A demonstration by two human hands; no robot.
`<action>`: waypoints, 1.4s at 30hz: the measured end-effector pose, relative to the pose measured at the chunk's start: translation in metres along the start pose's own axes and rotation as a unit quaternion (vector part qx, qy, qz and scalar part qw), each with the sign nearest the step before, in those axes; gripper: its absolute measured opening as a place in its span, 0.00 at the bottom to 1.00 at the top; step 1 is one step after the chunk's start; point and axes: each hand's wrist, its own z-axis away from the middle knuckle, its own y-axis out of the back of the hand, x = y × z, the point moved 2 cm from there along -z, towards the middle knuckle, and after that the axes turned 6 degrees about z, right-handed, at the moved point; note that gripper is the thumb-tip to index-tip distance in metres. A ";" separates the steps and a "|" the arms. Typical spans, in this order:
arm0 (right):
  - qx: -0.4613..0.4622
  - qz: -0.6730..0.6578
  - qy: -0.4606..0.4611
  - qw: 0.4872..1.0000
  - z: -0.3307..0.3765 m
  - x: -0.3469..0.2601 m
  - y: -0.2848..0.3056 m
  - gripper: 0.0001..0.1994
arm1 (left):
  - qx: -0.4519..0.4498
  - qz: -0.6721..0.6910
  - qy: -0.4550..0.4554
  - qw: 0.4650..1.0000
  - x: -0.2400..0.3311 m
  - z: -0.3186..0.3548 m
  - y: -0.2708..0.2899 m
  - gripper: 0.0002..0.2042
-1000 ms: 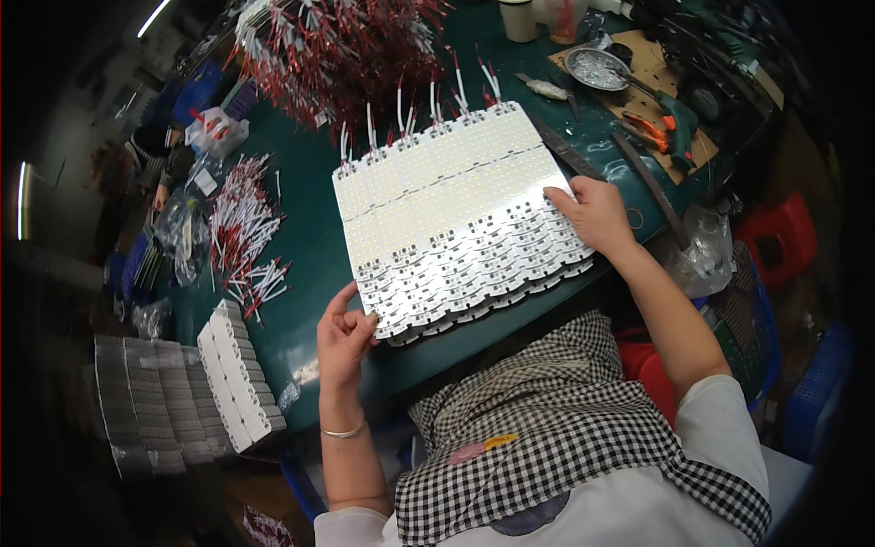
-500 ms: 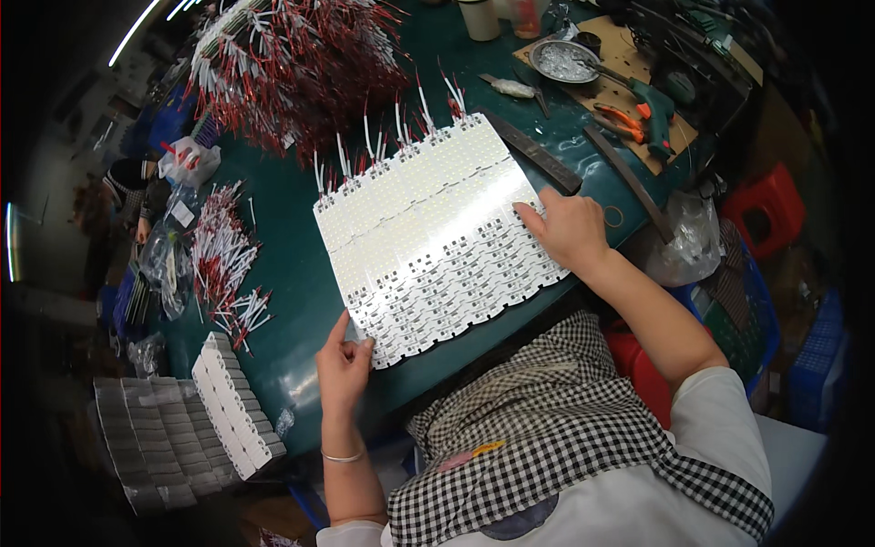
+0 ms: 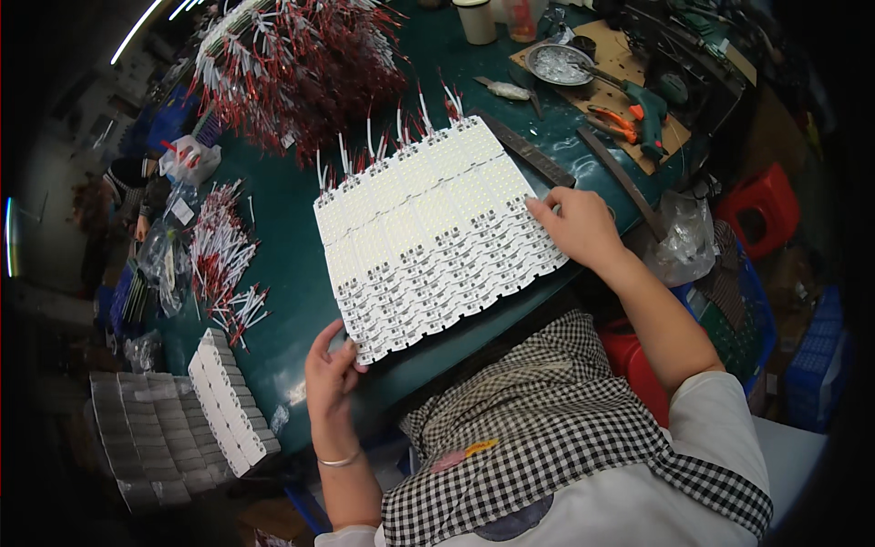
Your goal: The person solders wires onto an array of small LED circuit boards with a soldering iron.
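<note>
A wide stack of white LED circuit boards (image 3: 428, 228) lies in front of me, its near part covered with rows of small components. Short white and red wires (image 3: 424, 114) stick up along its far edge. My left hand (image 3: 330, 372) pinches the near left corner between thumb and fingers. At the right edge my right hand (image 3: 583, 226) grips the boards, thumb on top and fingers underneath or behind, partly hidden. The near edge of the boards reaches the table's front edge.
A large bundle of red and white wires (image 3: 301, 73) stands at the far left, with loose wires (image 3: 219, 251) nearer. More boards (image 3: 228, 401) stand at the near left. Dark metal bars (image 3: 620, 178), a glue gun (image 3: 649, 114), orange pliers (image 3: 612, 124) and a metal bowl (image 3: 561, 64) lie right.
The near left corner of the boards has shifted slightly left, along with my left hand. My right hand has moved a little to the right, and the bright glare on the boards has faded.
</note>
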 end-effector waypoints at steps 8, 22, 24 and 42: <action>0.042 0.051 -0.013 0.998 -0.008 -0.018 0.002 0.27 | -0.055 -0.069 -0.024 0.996 0.012 -0.003 -0.014 0.26; -0.131 0.004 -0.063 0.989 -0.024 -0.004 -0.001 0.33 | -0.058 -0.030 -0.024 0.998 0.015 -0.005 -0.014 0.26; -0.106 -0.003 -0.055 0.993 -0.025 0.003 -0.013 0.33 | -0.056 -0.009 -0.027 0.998 0.016 -0.005 -0.014 0.26; 0.067 -0.001 0.065 0.996 -0.029 0.002 -0.035 0.28 | -0.028 -0.196 -0.098 0.975 0.008 -0.033 -0.012 0.25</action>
